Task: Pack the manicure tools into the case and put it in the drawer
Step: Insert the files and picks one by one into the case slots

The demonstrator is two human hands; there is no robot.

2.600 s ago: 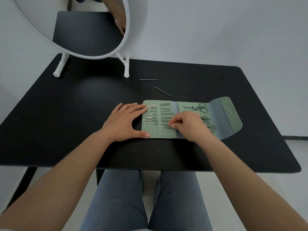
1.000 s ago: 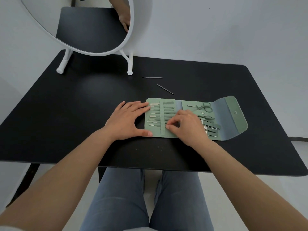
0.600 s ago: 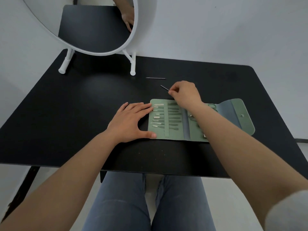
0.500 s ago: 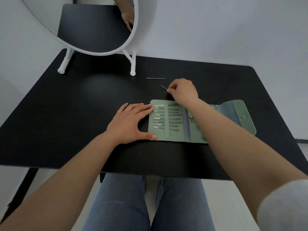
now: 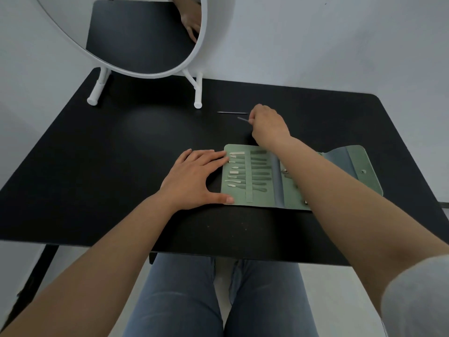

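Black table [image 5: 97,166] carries everything. Round white-framed mirror [image 5: 201,57] stands on two legs at the far edge, well beyond both hands. Green manicure case [image 5: 274,188] lies unfolded flat, snap flap [image 5: 359,169] spread to the right; right forearm crosses over its middle panel. Left hand [image 5: 194,178] rests flat, fingers straight, fingertips and thumb touching the case's left edge. A row of slim tools [image 5: 247,176] sits under the strap in the left panel, just right of those fingertips. Right hand [image 5: 269,127] is beyond the case's far edge, fingers curled, pinching a thin metal tool [image 5: 243,119] that juts leftward from the grip. A second thin pick [image 5: 232,112] lies loose on the table just beyond that grip.
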